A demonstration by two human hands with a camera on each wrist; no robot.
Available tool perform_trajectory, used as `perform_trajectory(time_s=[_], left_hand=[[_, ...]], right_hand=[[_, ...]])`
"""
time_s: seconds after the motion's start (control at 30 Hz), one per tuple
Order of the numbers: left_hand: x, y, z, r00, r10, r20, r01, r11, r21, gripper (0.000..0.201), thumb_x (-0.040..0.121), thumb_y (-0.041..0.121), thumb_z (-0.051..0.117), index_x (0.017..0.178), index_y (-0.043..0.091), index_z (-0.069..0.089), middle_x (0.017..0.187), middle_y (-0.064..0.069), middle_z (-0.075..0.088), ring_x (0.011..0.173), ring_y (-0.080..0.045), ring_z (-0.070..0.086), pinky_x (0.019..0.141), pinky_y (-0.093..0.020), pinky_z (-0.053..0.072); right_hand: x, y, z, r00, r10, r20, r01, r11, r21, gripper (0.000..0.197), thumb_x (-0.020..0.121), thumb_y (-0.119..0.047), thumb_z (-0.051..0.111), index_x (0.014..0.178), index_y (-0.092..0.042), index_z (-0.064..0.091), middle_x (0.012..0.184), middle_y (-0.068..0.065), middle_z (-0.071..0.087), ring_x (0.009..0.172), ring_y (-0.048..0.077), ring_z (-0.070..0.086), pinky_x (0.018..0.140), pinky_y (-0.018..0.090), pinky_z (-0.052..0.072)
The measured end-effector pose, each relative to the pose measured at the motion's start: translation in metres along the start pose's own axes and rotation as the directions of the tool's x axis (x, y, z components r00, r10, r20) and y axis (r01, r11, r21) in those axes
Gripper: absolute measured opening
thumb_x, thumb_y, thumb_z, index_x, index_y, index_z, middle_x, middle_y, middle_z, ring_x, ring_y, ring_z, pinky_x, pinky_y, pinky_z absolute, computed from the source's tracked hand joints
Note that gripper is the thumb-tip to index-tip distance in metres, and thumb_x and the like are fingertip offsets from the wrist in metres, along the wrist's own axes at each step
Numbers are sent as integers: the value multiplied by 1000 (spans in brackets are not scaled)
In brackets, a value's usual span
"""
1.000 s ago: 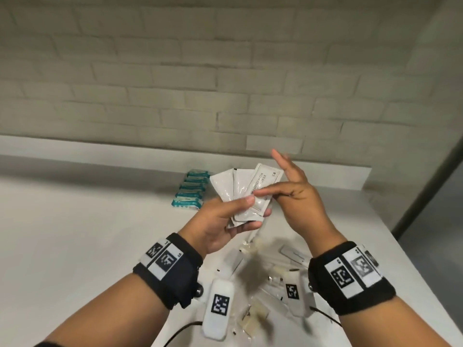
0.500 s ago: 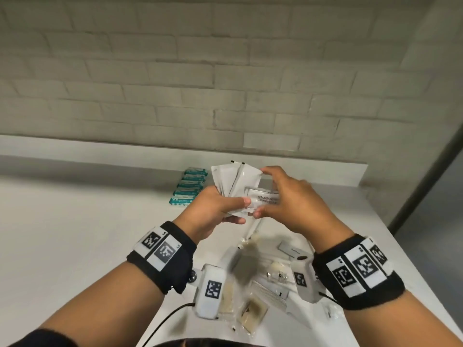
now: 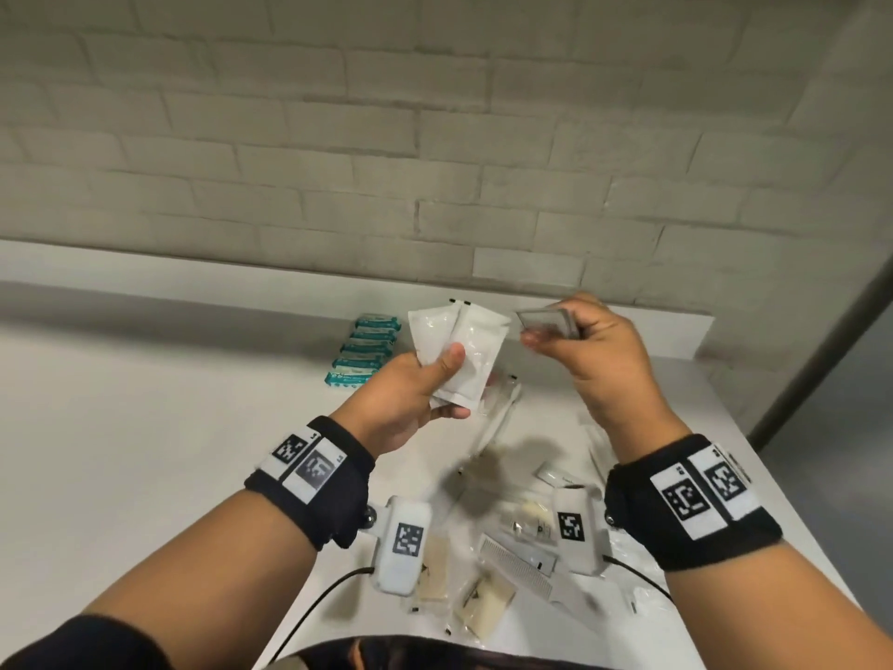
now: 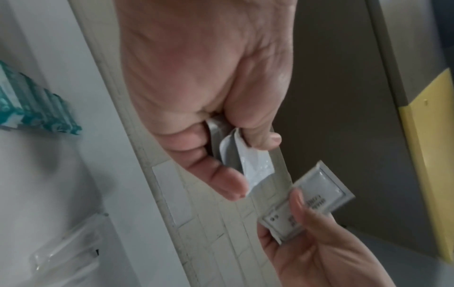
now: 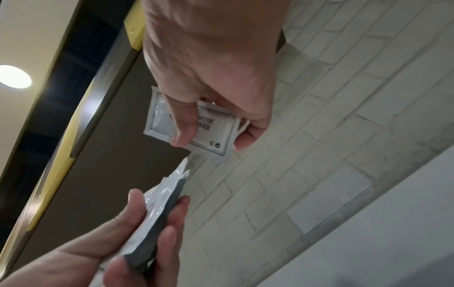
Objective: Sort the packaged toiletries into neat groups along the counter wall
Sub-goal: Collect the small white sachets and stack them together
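Observation:
My left hand [image 3: 425,379] grips a small fan of plain white sachets [image 3: 464,350] above the counter, thumb pressed on the front one; the same white sachets [image 4: 248,163] show in the left wrist view. My right hand [image 3: 580,340] pinches a printed shampoo sachet [image 3: 546,324] a short way to the right of the fan, apart from it. The right wrist view shows that printed sachet [image 5: 216,132] between thumb and fingers. A row of teal packets [image 3: 365,350] lies against the counter wall.
Loose items lie on the white counter [image 3: 145,427] under my wrists: a packaged comb [image 3: 522,568], beige pouches [image 3: 483,602], a clear-wrapped toothbrush [image 3: 502,413], small white packets [image 3: 555,476]. The counter's right edge [image 3: 773,481] is close. A brick wall [image 3: 435,162] stands behind.
My right hand has pulled the printed sachet out of the fan and moved it right and slightly up. The left hand keeps the remaining white sachets.

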State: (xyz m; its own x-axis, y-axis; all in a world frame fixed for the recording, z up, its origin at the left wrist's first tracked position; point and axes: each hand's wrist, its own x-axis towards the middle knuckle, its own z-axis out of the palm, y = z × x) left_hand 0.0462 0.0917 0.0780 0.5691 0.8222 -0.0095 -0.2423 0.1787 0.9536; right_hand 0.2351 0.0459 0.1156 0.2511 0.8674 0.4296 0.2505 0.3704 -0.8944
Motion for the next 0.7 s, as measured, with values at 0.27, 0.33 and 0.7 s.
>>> perform_trajectory(time_s=[0.27, 0.33, 0.7], left_hand=[[9, -5, 5, 999, 41, -14, -37, 979, 202, 19, 89, 16, 64, 108, 19, 67, 103, -2, 73, 88, -14, 69, 63, -24, 55], [11, -8, 9, 998, 53, -36, -46, 982, 182, 17, 94, 24, 57, 108, 21, 66, 106, -4, 71, 95, -19, 67, 68, -26, 57], [22, 4, -3, 983, -8, -185, -10, 995, -97, 26, 86, -4, 62, 107, 11, 66, 93, -4, 73, 77, -13, 72, 63, -21, 58]], right_hand=[[-8, 15, 12, 944, 261, 202, -306, 923, 235, 26, 79, 11, 64, 100, -5, 66, 87, 11, 73, 73, 21, 68, 66, 31, 55], [-5, 16, 12, 972, 221, 76, -231, 957, 178, 20, 77, 9, 68, 92, -4, 67, 84, 15, 68, 74, 22, 64, 69, 32, 52], [-13, 39, -7, 946, -179, 270, 258, 921, -293, 42, 70, 5, 75, 83, -35, 77, 87, -14, 56, 88, 13, 59, 73, 25, 49]])
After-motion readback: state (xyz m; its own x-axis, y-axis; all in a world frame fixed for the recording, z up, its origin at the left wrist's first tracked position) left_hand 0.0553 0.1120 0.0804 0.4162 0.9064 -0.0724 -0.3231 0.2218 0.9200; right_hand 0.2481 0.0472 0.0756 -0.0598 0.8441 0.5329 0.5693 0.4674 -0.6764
